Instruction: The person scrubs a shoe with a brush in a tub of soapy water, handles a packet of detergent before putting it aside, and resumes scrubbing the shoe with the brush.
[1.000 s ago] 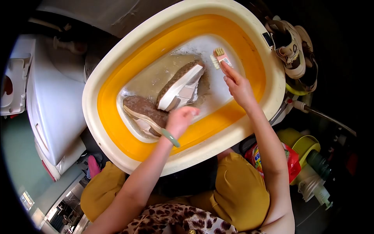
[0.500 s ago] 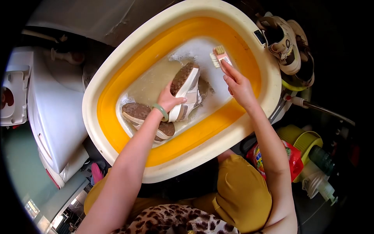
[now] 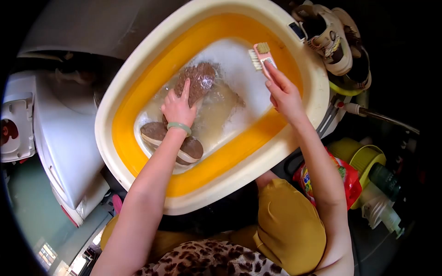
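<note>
My left hand (image 3: 178, 108), with a pale green bangle at the wrist, holds a shoe (image 3: 202, 81) low in the murky water. Its brown studded sole faces up and is wet, and my index finger lies stretched along it. The shoe's upper is hidden. Just below, a second shoe (image 3: 191, 148) rests sole up, partly in the water. My right hand (image 3: 286, 94) grips a pink scrub brush (image 3: 263, 57) above the tub's right part. One set of its bristles is white and another is tan.
The tub (image 3: 107, 138) has a cream rim and orange inner wall, with sudsy water. Beyond its right rim sits a pair of sneakers (image 3: 338, 50). A red packet (image 3: 352, 181), a yellow-green basin (image 3: 366, 158) and a pump bottle (image 3: 391, 221) stand at the right.
My left hand has turned the held shoe from its side to sole up and lowered it leftward into the water. My right hand still holds the brush, nearly in place.
</note>
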### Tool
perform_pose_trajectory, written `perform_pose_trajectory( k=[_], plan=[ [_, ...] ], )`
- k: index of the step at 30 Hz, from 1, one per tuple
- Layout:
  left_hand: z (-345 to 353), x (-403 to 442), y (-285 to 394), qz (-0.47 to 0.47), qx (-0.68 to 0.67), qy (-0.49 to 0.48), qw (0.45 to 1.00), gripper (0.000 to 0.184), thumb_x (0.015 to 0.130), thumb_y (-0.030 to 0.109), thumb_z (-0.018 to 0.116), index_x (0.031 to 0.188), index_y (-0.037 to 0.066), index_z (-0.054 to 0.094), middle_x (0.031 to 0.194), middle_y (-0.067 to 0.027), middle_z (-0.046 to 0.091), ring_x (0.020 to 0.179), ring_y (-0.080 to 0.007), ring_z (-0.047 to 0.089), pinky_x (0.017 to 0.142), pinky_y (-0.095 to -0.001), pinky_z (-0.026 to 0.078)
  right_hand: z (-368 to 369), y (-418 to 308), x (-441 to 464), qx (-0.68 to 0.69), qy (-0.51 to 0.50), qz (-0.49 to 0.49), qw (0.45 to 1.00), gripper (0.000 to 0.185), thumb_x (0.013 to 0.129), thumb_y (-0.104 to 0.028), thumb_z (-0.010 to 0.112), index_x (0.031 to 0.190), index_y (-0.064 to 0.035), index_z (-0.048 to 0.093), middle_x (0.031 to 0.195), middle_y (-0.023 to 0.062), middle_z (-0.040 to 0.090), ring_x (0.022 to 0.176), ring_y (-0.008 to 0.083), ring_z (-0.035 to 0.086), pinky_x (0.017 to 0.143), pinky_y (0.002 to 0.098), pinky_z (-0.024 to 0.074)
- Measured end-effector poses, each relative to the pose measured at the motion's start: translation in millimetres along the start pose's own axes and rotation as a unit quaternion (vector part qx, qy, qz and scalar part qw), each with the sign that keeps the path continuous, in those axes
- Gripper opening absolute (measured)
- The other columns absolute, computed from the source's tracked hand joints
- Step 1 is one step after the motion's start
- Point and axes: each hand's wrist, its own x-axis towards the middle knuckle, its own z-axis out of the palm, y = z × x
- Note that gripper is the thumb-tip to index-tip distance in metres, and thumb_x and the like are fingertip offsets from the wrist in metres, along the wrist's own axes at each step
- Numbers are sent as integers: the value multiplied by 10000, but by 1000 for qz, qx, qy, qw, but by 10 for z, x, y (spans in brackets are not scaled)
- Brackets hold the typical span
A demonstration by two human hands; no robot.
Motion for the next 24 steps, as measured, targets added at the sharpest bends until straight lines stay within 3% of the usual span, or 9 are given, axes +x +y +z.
perform_pose_trajectory(
  k=[4, 8, 10, 14, 16, 17, 19, 24],
  plan=[
    [161, 6, -46, 6, 2, -11, 1000, 885, 675, 325, 715, 1403, 325, 212, 1170, -204, 449, 1038, -344, 484, 810, -471, 423, 17, -81, -101, -2, -21, -3, 1000, 443, 888, -104, 507, 1324, -141, 434, 757, -46, 511, 481, 26, 365, 435, 175, 316],
    [9, 154, 62, -25, 19, -42, 999, 861, 676, 278, 701, 1398, 308, 233, 1125, -185, 466, 1039, -332, 476, 829, -460, 404, 134, -177, -49, 53, -7, -35, 998, 462, 883, -82, 510, 1333, -129, 416, 783, -33, 519, 472, 39, 385, 425, 179, 324],
    [-97, 273, -31, -42, -92, -130, 986, 909, 640, 259, 730, 1400, 264, 232, 1107, -192, 478, 1042, -341, 482, 853, -471, 406, 194, -224, -81, 81, -22, -46, 995, 464, 881, -92, 509, 1334, -128, 412, 765, -31, 508, 478, 43, 410, 426, 186, 344],
    [-482, 307, -182, -21, -98, -71, 992, 963, 593, 233, 762, 1396, 165, 235, 1080, -204, 496, 1041, -342, 487, 874, -455, 407, 206, -178, -153, 98, -32, -50, 993, 477, 876, -109, 504, 1340, -116, 398, 774, -22, 505, 485, 44, 410, 430, 188, 346],
    [-679, 236, -314, 39, -157, 21, 987, 963, 588, 222, 767, 1392, 134, 243, 1078, -216, 489, 1038, -355, 479, 898, -439, 391, 175, -151, -117, 111, -15, -52, 992, 480, 874, -107, 505, 1341, -108, 394, 768, -22, 499, 486, 45, 410, 431, 189, 346],
    [-777, 196, -334, 45, -156, 18, 987, 963, 588, 222, 767, 1392, 134, 243, 1078, -216, 489, 1038, -355, 479, 898, -439, 391, 154, -147, -99, 113, -9, -54, 992, 484, 872, -105, 506, 1341, -101, 391, 763, -23, 494, 486, 47, 409, 433, 189, 347],
    [-964, 81, -343, 42, -193, 134, 971, 956, 586, 201, 762, 1387, 98, 250, 1079, -232, 482, 1016, -359, 475, 911, -422, 376, 118, -176, -54, 118, -1, -61, 991, 489, 870, -104, 507, 1344, -97, 385, 759, -23, 490, 486, 49, 409, 433, 190, 347],
    [-775, -229, 17, -56, -200, 76, 975, 935, 592, 184, 733, 1385, 85, 248, 1025, -227, 480, 937, -349, 497, 850, -419, 403, 130, -189, -33, 107, -1, -55, 993, 495, 866, -99, 508, 1345, -100, 384, 757, -22, 483, 485, 54, 408, 433, 190, 346]
  ],
)
